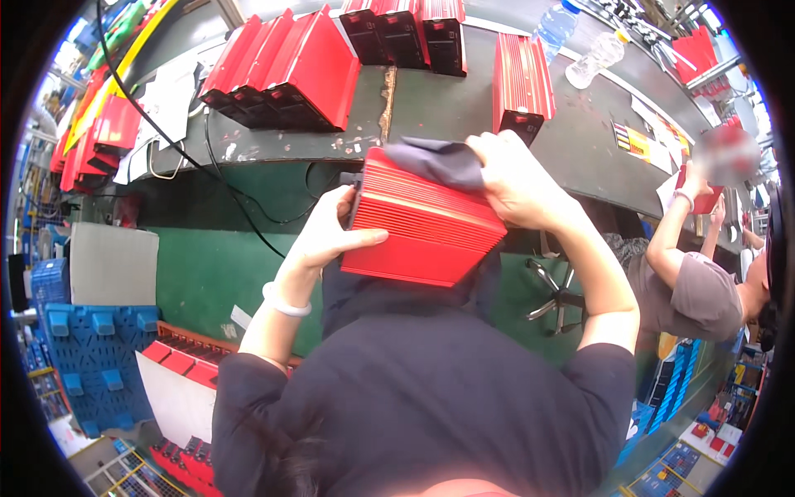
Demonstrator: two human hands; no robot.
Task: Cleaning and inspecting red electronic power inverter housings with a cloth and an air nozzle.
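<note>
The dark workbench (439, 108) ran across the space ahead of you, the largest thing about. A co-worker (696, 286) in a brown-grey top sat off to your right. On the bench stood a left-hand row of red cases (319, 79), a middle group of red cases (402, 33) farther back, and one lone red case (522, 79) to the right.

Your finned red case (414, 224) was off the bench, held tilted above your lap near the bench's edge, its ribbed face up and a plain strip toward you. Your left hand (331, 232) gripped its left end, thumb flat on the plain strip and fingers curled about the end. Your right hand (517, 182), at the far right corner, pinched the bunched dark cloth (439, 161); I could not tell whether its hidden fingers also bore on the case.

The cloth lay along the far edge of the ribs, so the step looked like wiping down the casing. To my judgement, the next move called for a firm left grip and a light, even draw of the cloth along the ribs.
</note>
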